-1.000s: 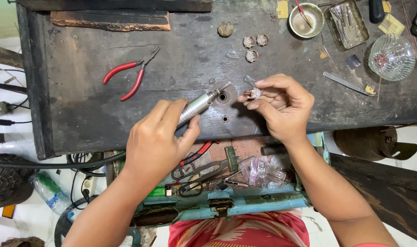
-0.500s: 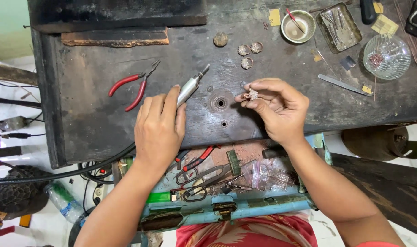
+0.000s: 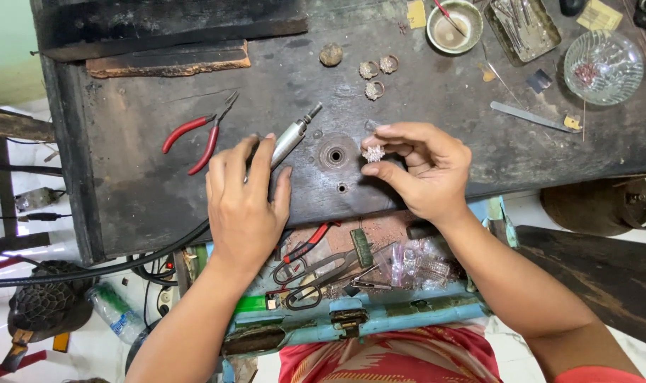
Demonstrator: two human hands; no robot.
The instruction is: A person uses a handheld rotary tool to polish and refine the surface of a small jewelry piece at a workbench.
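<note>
- Red-handled metal pliers [image 3: 199,132]: lying on the dark, worn wooden workbench [image 3: 138,191], left of both hands.
- Left hand [image 3: 243,202]: palm down on the bench, fingers curled over the slim silver rotary handpiece [image 3: 292,135], whose tip points up and right, clear of the bench's round hole.
- Small silvery cluster ring [image 3: 372,152]: pinched between thumb and fingertips of the right hand [image 3: 415,170], held just above the bench, right of the hole.
- Three similar rings [image 3: 377,74]: loose on the bench, above the right hand.
- Round metal bowl [image 3: 454,27], rectangular metal tray [image 3: 525,28], clear cut-glass dish [image 3: 603,67]: top right.
- Open blue drawer [image 3: 380,315]: below the bench edge, holding scissors and tools.
</note>
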